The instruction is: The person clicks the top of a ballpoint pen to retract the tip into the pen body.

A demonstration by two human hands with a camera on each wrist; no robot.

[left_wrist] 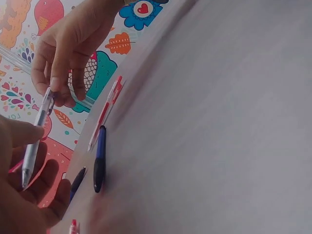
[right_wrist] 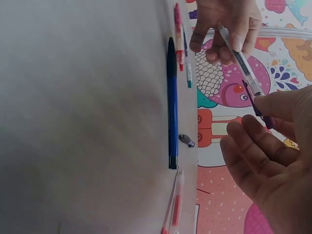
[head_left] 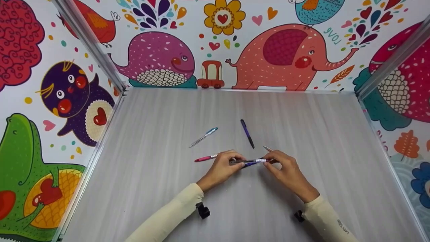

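Both hands hold one clear-barrelled pen [head_left: 252,161] between them, above the tabletop. My left hand [head_left: 224,165] pinches it near the tip with thumb and fingers. The right hand [head_left: 285,169] grips the other end, where a dark purple clip shows in the right wrist view beside the clear barrel [right_wrist: 246,72]. Below the held pen lies a blue pen with a black grip [left_wrist: 100,158]. A pink-red pen [head_left: 205,158] lies by the left hand, partly covered by it. Near the right hand is a clear pen with red parts [left_wrist: 104,116], mostly hidden in the head view.
Farther back on the grey table [head_left: 161,117] lie a clear pen with a light-blue top [head_left: 204,137] and a dark blue pen with black ends [head_left: 247,133]. Walls printed with cartoon animals, such as an elephant [head_left: 275,67], and metal edge strips [head_left: 90,47] border the table.
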